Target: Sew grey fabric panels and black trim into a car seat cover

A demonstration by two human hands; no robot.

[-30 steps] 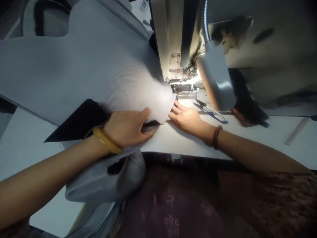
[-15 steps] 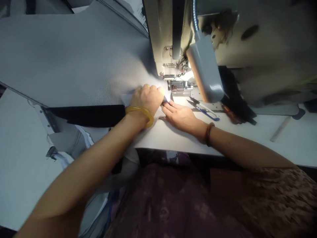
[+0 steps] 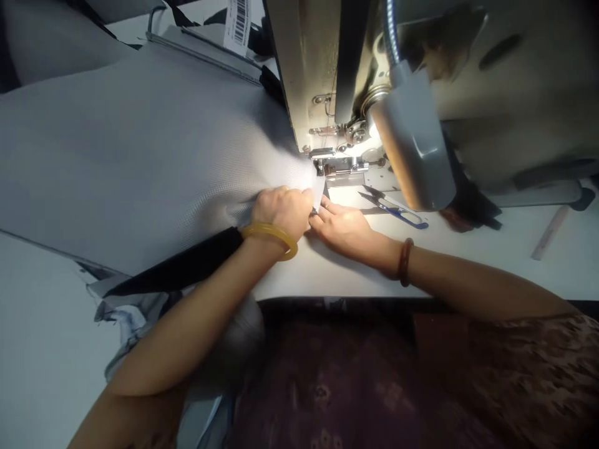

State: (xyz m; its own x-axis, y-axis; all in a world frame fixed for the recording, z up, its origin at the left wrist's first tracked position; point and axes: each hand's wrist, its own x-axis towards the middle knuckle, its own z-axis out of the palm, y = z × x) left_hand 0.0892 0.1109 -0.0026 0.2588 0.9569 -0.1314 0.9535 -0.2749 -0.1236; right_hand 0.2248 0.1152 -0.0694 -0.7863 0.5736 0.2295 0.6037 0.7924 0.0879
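A large grey mesh fabric (image 3: 154,143) spreads from the left up to the needle area of a sewing machine (image 3: 309,75). My left hand (image 3: 283,212), with a yellow bangle, is closed on the fabric just in front of the presser foot (image 3: 321,167). Close beside it, my right hand (image 3: 341,227) has its fingers bent together at the fabric's narrow edge, thumb side low. A black strip (image 3: 178,265) runs along the fabric's near edge to my left wrist.
Thread snips (image 3: 395,209) with a blue handle lie right of my right hand. A lamp (image 3: 414,140) hangs above them. Further right are dark cloth pieces (image 3: 472,199) and a ruler-like strip (image 3: 551,232). A barcode label (image 3: 238,25) shows at the top.
The whole view has shifted somewhat. The black strip now slants more, and the fabric's near edge hangs lower at the left. Both hands keep their hold near the presser foot.
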